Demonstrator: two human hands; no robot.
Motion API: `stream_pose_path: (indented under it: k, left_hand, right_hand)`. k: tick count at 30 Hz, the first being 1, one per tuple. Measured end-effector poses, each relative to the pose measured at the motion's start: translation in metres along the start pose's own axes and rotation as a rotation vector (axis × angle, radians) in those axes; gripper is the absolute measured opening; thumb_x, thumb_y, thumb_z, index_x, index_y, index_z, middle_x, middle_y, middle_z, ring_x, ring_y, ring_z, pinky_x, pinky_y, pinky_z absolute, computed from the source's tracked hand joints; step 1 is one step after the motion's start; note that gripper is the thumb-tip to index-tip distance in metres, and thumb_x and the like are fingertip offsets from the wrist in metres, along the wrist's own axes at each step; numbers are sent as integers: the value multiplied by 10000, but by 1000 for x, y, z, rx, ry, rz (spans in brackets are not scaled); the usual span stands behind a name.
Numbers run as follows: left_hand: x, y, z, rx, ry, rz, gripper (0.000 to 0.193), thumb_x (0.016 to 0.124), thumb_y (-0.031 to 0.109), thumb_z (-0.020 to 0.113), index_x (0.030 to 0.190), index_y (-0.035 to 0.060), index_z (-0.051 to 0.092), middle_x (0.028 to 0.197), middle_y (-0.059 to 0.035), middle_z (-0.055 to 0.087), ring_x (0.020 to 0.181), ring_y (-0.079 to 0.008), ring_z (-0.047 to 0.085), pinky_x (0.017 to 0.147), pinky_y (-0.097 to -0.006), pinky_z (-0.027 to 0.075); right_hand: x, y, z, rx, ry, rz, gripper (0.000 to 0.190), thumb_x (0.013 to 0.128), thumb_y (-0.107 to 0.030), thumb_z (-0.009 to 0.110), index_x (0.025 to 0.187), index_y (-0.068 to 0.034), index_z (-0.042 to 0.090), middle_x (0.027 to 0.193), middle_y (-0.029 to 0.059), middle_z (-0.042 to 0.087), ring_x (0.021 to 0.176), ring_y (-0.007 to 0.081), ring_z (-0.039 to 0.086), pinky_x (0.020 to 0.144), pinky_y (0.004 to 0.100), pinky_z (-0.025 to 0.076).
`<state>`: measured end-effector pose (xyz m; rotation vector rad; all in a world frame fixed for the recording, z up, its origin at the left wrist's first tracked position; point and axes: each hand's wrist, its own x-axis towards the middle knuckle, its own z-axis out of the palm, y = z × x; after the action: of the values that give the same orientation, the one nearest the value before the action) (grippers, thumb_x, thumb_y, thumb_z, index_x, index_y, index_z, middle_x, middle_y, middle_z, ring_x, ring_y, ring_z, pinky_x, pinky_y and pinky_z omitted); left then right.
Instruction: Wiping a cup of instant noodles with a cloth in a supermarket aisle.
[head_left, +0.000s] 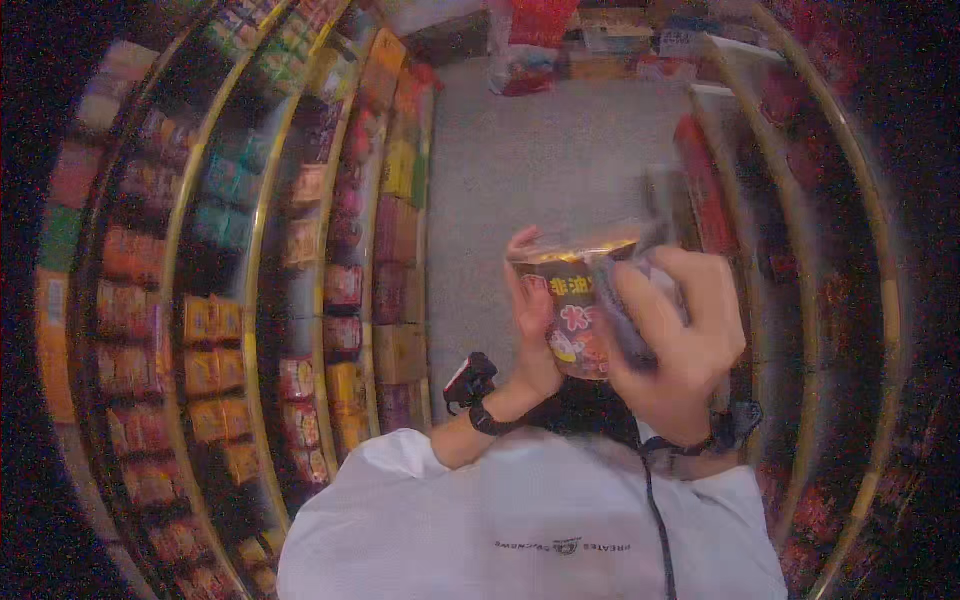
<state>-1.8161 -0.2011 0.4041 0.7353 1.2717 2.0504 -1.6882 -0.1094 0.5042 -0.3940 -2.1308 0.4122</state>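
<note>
In front of my chest I hold a dark instant-noodle-type cup with colourful printing and a shiny gold rim; it bears writing. My left hand supports the cup's left side, its fingers pointing up along the wall. A blurred grey cloth-like item lies against the cup's right side, gripped in my right hand, whose fingers are bent around it. Motion blur hides just where the right fingertips touch. Both wrists wear dark straps with small black devices.
Shelves with yellow edge rails and rows of packaged goods curve along the left. More shelves stand on the right, dim and blurred. A grey floor aisle runs between them, with a red and white bag and boxes at its far end.
</note>
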Motion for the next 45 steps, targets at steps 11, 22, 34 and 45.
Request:
stream_pose_path:
  k: [11,22,34,45]
  left_hand:
    - [-26,11,6,144,-11,33,789,976,397,631,1563,83,208,1446,-144,370,1331,-254,400,1155,-393,305]
    - [29,15,-17,461,3,118,857,882,239,760,1545,77,241,1470,-137,389,1347,-266,434,1173,-426,338]
    - [78,19,-39,159,31,16,998,837,357,839,1550,104,187,1415,-147,411,1296,-282,494,1106,-414,409]
    - [141,24,-27,159,-103,29,879,889,427,718,1538,48,264,1419,-128,400,1358,-267,389,1161,-407,293]
  right_hand:
    - [-56,-12,-49,33,-33,-89,586,535,-94,869,1101,-43,724,1025,154,630,875,356,623,707,449,546]
    - [33,-7,48,-178,-27,-167,583,479,-124,789,1059,-84,744,1084,152,626,884,364,606,710,422,544]
    - [56,35,80,-223,29,-231,528,523,-245,787,1017,-68,730,1010,172,638,820,367,612,661,418,539]
    - [78,77,75,-148,265,100,281,751,-47,833,1010,-16,727,1031,199,644,876,342,653,744,410,536]
